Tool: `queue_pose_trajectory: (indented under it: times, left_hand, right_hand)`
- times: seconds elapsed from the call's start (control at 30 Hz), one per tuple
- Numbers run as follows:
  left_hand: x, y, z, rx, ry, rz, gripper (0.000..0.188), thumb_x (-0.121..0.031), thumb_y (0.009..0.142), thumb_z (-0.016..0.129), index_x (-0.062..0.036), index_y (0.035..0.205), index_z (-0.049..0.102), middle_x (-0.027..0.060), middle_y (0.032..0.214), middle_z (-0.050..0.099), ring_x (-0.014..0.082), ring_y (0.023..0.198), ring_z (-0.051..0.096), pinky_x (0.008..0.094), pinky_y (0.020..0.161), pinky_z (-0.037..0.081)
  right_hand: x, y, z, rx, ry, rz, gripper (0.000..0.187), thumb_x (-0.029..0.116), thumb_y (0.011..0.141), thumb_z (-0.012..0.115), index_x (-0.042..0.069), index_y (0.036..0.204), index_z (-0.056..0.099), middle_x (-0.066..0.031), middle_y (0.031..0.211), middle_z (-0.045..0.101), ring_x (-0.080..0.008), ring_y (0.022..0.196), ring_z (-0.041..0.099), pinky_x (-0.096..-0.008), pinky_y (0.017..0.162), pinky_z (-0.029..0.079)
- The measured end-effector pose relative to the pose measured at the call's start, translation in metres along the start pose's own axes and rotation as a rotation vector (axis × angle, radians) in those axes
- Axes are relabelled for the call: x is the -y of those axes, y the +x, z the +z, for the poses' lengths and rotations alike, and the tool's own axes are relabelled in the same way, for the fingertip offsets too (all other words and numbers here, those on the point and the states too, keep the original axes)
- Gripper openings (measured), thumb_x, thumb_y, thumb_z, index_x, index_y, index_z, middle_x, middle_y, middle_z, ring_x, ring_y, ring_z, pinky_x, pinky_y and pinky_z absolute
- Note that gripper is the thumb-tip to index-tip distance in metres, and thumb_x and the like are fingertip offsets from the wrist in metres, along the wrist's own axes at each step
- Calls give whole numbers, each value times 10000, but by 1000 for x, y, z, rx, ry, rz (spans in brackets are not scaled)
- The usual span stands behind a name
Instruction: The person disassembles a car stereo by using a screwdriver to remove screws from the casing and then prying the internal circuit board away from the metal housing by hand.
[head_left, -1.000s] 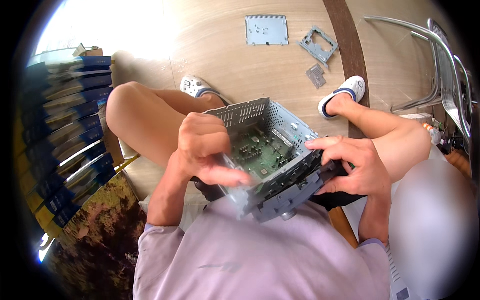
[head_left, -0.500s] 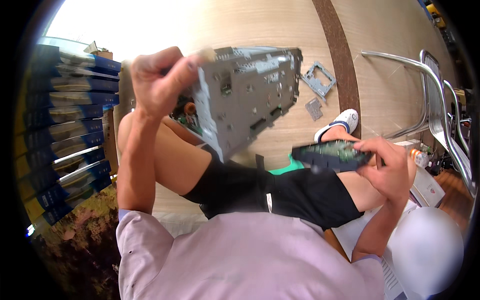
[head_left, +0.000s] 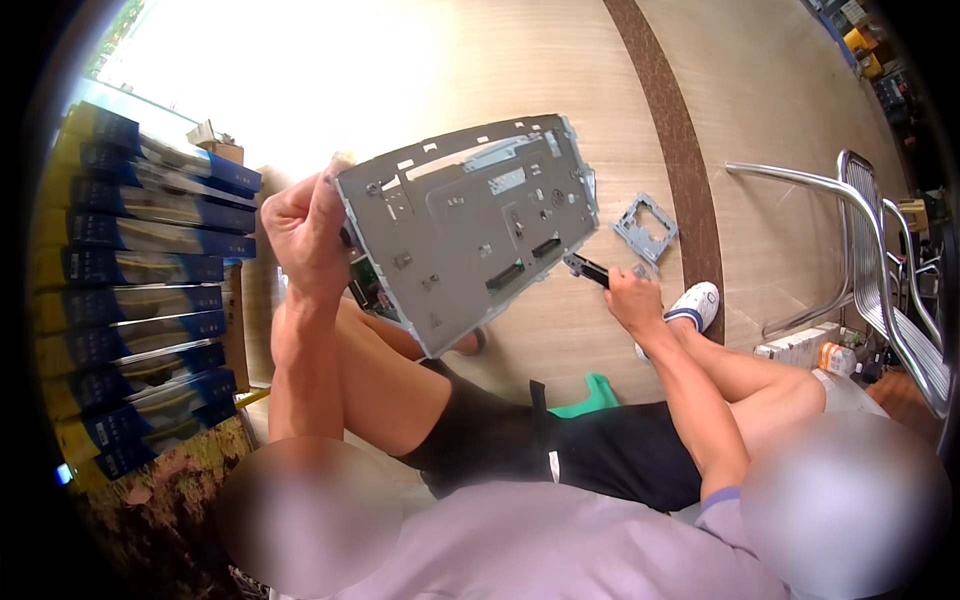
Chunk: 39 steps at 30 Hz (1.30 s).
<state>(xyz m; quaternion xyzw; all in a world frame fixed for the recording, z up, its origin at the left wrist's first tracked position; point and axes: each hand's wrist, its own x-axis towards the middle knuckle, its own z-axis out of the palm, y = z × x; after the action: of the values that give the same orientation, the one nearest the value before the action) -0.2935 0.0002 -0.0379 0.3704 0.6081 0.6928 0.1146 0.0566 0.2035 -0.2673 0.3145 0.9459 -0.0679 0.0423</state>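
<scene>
My left hand (head_left: 305, 235) is closed around the left edge of a grey metal computer chassis (head_left: 450, 235), holding it up tilted above my legs. A green circuit board (head_left: 372, 290) shows inside its near left opening. Just beyond the chassis's lower right edge, my right hand (head_left: 635, 300) grips a slim black drive (head_left: 590, 270), seen nearly edge-on. Its tip is close to the chassis edge; I cannot tell whether they touch. On the floor past my right hand lies a grey metal drive bracket (head_left: 645, 230) with a large cutout.
Blue and yellow boxes (head_left: 150, 290) are stacked at the left. A metal-framed chair (head_left: 890, 250) stands at the right, near a bottle with an orange label (head_left: 835, 358). A green object (head_left: 590, 397) shows by my shorts. My shoe (head_left: 695, 305) rests beside a dark floor strip (head_left: 665, 110).
The chassis has turned so its flat face shows more fully. My right hand has brought the drive from over my right knee, leftward and away from me, up to the chassis's edge.
</scene>
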Motion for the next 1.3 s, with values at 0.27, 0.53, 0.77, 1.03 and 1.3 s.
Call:
queue_pose_trajectory:
  times: [0.27, 0.53, 0.77, 1.03, 1.3]
  left_hand:
    - [7, -10, -20, 47, 332, -21, 404, -322, 1032, 660, 56, 918, 749, -83, 708, 570, 8, 663, 437, 196, 587, 317]
    - [-8, -25, -14, -94, 371, -36, 488, -228, 1014, 681, -43, 615, 470, -101, 606, 362, 12, 611, 285, 239, 535, 190]
    - [-11, -26, -14, -136, 320, -16, 387, -258, 1015, 690, 14, 742, 658, -105, 646, 429, 4, 636, 333, 216, 565, 220]
    - [-2, -25, -24, -86, 325, -27, 372, -278, 1026, 671, 41, 840, 718, -108, 665, 444, 4, 650, 351, 209, 582, 231]
    - [3, -31, -26, -55, 269, -93, 422, -325, 1035, 650, 78, 973, 761, -68, 740, 632, 6, 684, 466, 191, 609, 325]
  right_hand:
    - [-4, 13, 55, -71, -244, -107, 64, 117, 859, 641, 108, 881, 581, -87, 769, 666, -238, 603, 728, -380, 504, 552]
    - [-12, -1, 77, -127, -289, -159, 64, 128, 852, 636, 122, 850, 573, -59, 769, 619, -206, 558, 698, -370, 475, 544]
    - [0, -15, 94, -136, -289, -138, 59, 129, 853, 631, 132, 852, 572, -62, 812, 595, -193, 564, 695, -370, 458, 544]
    - [5, -35, 110, -48, -254, -80, 26, 131, 867, 617, 134, 876, 593, -82, 849, 623, -213, 611, 713, -379, 484, 555]
    - [-6, -46, 103, -26, -222, -91, 34, 126, 854, 627, 134, 878, 604, -75, 823, 622, -232, 630, 718, -387, 509, 552]
